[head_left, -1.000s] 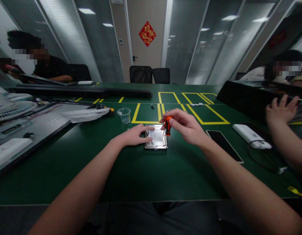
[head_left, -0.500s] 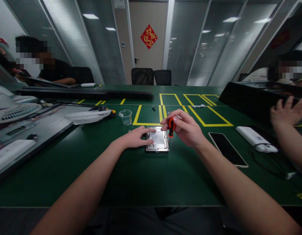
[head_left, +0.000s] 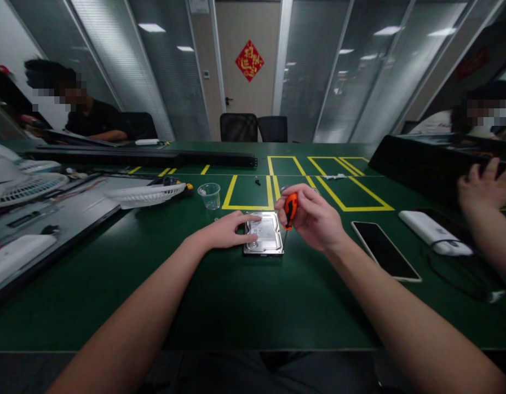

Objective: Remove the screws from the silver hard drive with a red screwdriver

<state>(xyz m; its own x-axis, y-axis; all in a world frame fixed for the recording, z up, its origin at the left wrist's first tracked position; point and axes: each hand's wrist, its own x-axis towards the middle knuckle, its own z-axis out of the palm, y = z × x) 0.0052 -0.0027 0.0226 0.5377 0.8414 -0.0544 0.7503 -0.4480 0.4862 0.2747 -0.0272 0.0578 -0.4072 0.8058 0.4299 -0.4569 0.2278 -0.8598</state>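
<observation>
A silver hard drive (head_left: pixel 269 234) lies flat on the green table (head_left: pixel 253 306). My left hand (head_left: pixel 228 231) rests on its left side, fingers and thumb spread over the metal cover. An orange and black screwdriver (head_left: pixel 291 210) is held in my right hand (head_left: pixel 314 214), its handle upright between thumb and fingers. The thin shaft points down at the drive's right edge, near the lower right corner; whether the tip touches a screw is too small to tell.
A clear plastic cup (head_left: pixel 210 197) stands behind my left hand. To the right lie a phone (head_left: pixel 385 250) and a white device (head_left: pixel 436 232) with a cable. Another person's hand (head_left: pixel 489 189) touches a black panel. White fan parts (head_left: pixel 148 192) sit left.
My right hand has turned and shifted slightly right, showing more of the screwdriver's orange handle. My left hand stays on the drive. The other person's hand at the right has moved slightly.
</observation>
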